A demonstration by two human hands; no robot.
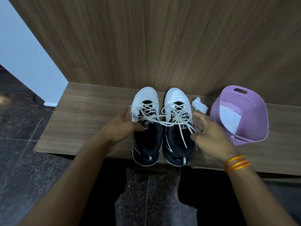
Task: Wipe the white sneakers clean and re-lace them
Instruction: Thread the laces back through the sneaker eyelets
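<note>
Two white-and-black sneakers stand side by side on a wooden bench, toes pointing away from me. My left hand [122,126] grips the outer side of the left sneaker [146,121], thumb at the collar and fingers along the white side wall. To the right of the right sneaker [177,121], my right hand [210,136] has its fingers spread, touching the shoe's outer side. Cream laces [156,119] are threaded through both shoes. Loose ends cross from one shoe to the other and trail past my right fingers.
A crumpled white wipe [199,107] lies on the bench [81,121] just right of the shoes. A purple perforated basket [259,111] with a white sheet inside stands at the right. A wood-panel wall rises behind; dark stone floor lies below and to the left.
</note>
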